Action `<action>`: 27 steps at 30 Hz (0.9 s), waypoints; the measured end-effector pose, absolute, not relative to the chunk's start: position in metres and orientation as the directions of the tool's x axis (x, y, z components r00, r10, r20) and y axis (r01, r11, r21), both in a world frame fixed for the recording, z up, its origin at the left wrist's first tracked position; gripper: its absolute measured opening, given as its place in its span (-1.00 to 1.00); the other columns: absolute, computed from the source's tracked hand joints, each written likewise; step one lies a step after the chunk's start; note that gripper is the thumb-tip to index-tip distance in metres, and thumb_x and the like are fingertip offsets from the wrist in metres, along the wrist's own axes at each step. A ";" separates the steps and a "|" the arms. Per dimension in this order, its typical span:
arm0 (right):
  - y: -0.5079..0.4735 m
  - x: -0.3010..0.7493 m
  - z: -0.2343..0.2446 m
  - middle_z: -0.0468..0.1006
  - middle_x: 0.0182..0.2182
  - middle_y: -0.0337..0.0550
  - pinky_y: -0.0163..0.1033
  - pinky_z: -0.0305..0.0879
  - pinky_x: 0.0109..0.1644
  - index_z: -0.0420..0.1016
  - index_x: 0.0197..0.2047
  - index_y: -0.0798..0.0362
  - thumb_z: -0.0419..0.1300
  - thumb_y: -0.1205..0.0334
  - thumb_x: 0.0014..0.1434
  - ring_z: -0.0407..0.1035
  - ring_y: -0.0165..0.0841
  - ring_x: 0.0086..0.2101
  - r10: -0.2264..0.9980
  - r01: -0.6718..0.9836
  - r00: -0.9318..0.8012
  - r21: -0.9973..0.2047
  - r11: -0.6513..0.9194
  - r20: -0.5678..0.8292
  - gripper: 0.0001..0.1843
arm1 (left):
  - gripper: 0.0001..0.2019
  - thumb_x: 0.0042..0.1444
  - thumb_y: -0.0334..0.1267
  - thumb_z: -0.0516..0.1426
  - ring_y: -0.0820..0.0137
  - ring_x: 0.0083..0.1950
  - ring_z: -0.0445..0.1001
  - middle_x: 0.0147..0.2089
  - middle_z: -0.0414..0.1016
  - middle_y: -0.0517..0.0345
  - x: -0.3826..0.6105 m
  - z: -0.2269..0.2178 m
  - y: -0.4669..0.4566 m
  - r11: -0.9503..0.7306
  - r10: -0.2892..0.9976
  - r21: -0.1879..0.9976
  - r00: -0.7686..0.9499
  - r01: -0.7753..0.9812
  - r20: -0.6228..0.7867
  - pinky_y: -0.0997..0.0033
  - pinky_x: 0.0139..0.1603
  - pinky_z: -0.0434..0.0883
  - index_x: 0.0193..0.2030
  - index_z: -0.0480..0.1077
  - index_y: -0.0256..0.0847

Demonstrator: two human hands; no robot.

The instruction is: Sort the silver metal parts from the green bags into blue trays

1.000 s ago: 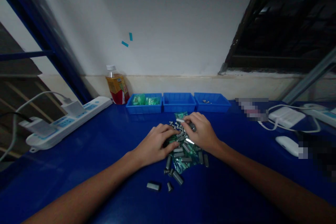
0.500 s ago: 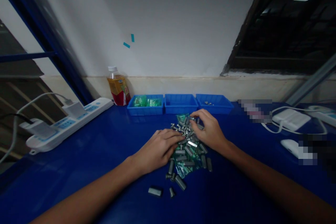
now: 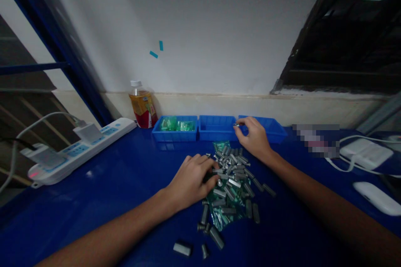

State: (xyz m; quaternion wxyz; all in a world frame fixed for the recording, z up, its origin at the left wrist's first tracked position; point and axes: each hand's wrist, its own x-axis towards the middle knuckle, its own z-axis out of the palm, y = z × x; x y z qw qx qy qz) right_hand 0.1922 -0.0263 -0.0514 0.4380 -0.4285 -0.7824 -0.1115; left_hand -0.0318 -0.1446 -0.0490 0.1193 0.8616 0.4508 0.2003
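My right hand (image 3: 254,138) is raised at the front of the blue bins, thumb and forefinger pinching a small metal screw (image 3: 237,125) near the right end of the middle bin (image 3: 216,135). Part of the right-hand bin (image 3: 277,133) is hidden behind this hand. At the left side of a pile of grey metal hex standoffs (image 3: 239,176) and screws, my left hand (image 3: 194,180) rests with thumb and fingers apart, touching the pieces. Beneath the pile lies a green plastic bag (image 3: 221,218). One standoff (image 3: 182,249) and one screw (image 3: 204,251) lie apart, nearer to me.
Green packets (image 3: 185,126) lie in the left bin (image 3: 175,136). Beside it stands a drink bottle (image 3: 143,106). A white power strip (image 3: 83,146) with plugs runs along the left. White chargers and cables (image 3: 365,153) and a white mouse-like object (image 3: 377,198) lie at right.
My right hand has moved from the pile up and away to the bins, carrying a small screw. The pile is more spread out at right. My left hand stays at its left side.
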 end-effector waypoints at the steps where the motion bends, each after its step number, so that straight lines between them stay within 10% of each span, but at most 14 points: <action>1: -0.022 0.186 -0.052 0.48 -0.33 -0.06 -0.15 0.22 -0.16 0.43 -0.28 0.09 0.11 0.25 0.16 0.34 -0.21 -0.24 0.584 0.780 -0.259 -0.190 0.597 0.769 -0.89 | -0.89 0.18 -0.23 0.07 0.28 -0.18 0.33 -0.24 0.43 0.18 -0.032 -0.050 -0.143 -0.552 0.833 0.407 0.502 0.728 0.231 0.27 -0.20 0.19 -0.18 0.33 -0.15; 16: -0.030 0.180 -0.054 0.47 -0.31 -0.08 -0.07 0.14 -0.15 0.48 -0.36 0.04 0.11 0.22 0.18 0.27 -0.17 -0.18 0.638 0.825 -0.185 -0.235 0.515 0.747 -0.85 | -0.88 0.20 -0.24 0.05 0.29 -0.13 0.33 -0.19 0.43 0.12 -0.040 -0.053 -0.138 -0.476 0.876 0.546 0.425 0.689 0.228 0.24 -0.13 0.22 -0.24 0.38 -0.17; 27: -0.159 0.167 -0.043 0.48 -0.26 -0.07 -0.08 0.14 -0.12 0.34 -0.13 0.06 0.11 0.25 0.19 0.31 -0.22 -0.22 0.581 0.621 -0.590 -0.145 0.770 0.561 -0.84 | -0.87 0.25 -0.30 0.00 0.35 -0.13 0.33 -0.21 0.41 0.09 -0.042 -0.045 -0.147 -0.658 0.746 0.602 0.502 0.453 0.438 0.31 -0.07 0.28 -0.19 0.35 -0.21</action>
